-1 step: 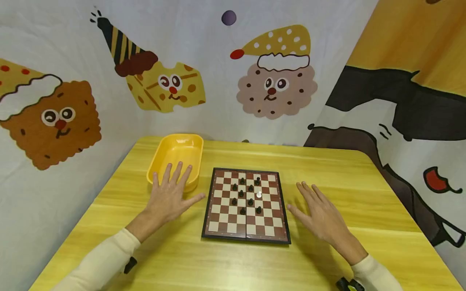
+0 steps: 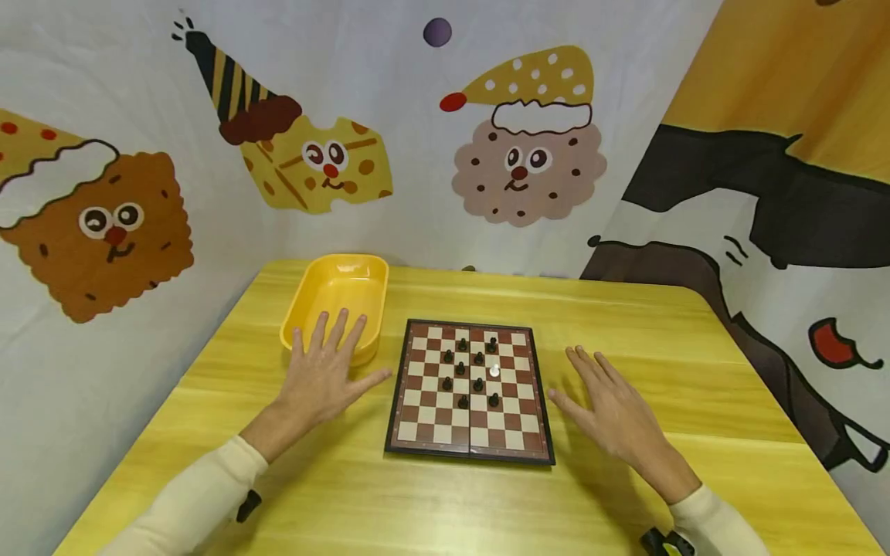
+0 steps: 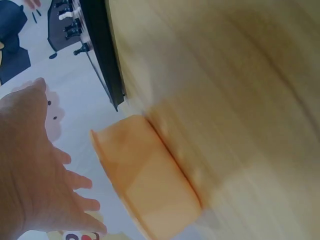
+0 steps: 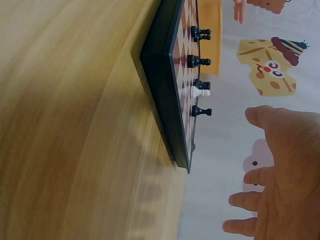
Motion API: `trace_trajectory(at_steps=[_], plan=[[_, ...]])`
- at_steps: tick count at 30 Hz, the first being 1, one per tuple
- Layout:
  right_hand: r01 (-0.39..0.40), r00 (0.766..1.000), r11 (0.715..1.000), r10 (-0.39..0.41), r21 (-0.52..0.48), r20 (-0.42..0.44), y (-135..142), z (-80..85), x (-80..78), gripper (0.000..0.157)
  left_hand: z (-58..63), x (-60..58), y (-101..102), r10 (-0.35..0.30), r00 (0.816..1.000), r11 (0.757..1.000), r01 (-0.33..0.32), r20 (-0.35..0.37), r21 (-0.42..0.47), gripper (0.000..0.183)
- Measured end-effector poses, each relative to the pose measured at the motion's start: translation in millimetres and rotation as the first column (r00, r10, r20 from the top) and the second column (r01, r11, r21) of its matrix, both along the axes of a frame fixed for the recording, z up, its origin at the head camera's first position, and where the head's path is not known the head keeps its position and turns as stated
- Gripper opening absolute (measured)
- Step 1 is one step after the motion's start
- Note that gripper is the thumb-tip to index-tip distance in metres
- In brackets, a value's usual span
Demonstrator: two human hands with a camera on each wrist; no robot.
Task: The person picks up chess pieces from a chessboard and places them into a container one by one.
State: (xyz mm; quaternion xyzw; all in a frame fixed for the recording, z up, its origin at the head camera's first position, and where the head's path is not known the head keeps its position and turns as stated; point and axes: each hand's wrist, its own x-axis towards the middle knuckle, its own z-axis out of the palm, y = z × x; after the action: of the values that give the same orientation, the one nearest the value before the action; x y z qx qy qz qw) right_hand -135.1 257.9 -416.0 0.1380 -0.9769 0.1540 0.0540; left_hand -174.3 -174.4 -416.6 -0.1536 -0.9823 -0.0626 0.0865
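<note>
A folding chessboard (image 2: 433,437) with brown and cream squares lies on the table between the two hands. Several black chess pawns (image 2: 460,369) stand around its middle, and a single white pawn (image 2: 494,371) is among them on the right half. My left hand (image 2: 320,384) hovers left of the board with fingers spread, its fingertips overlapping the near part of the yellow tray (image 2: 334,293) in the head view. To the right of the board, my right hand (image 2: 619,417) is held with straight fingers and nothing in it. Both wrist views show the hands raised above the table.
The yellow wood-grain table (image 2: 473,510) extends on all sides of the board. Behind it hangs a white cloth (image 2: 417,154) printed with cartoon food figures. The tray stands at the back left, close to the cloth.
</note>
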Motion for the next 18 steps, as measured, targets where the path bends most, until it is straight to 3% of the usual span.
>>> trace_trajectory(at_steps=[5,9,15,18], plan=[[-0.005,1.000,1.000,0.005,-0.031,0.012,-7,0.6,3.1,0.074,-0.5,4.5,4,-0.026,1.000,1.000,0.026,0.008,0.005,0.099],[-0.052,0.999,0.998,0.052,-0.025,0.012,-25,1.5,6.3,0.059,4.2,5.5,8,-0.047,0.996,0.997,0.052,-0.081,0.056,0.096],[-0.169,0.984,0.985,0.168,-0.023,-0.052,-52,1.0,4.6,0.034,10.5,10.9,28,-0.169,0.964,0.973,0.196,-0.205,0.120,0.076],[-0.194,0.979,0.981,0.191,-0.032,-0.069,-60,-4.6,1.1,0.031,5.3,11.6,43,-0.240,0.942,0.954,0.273,-0.234,0.121,0.061]])
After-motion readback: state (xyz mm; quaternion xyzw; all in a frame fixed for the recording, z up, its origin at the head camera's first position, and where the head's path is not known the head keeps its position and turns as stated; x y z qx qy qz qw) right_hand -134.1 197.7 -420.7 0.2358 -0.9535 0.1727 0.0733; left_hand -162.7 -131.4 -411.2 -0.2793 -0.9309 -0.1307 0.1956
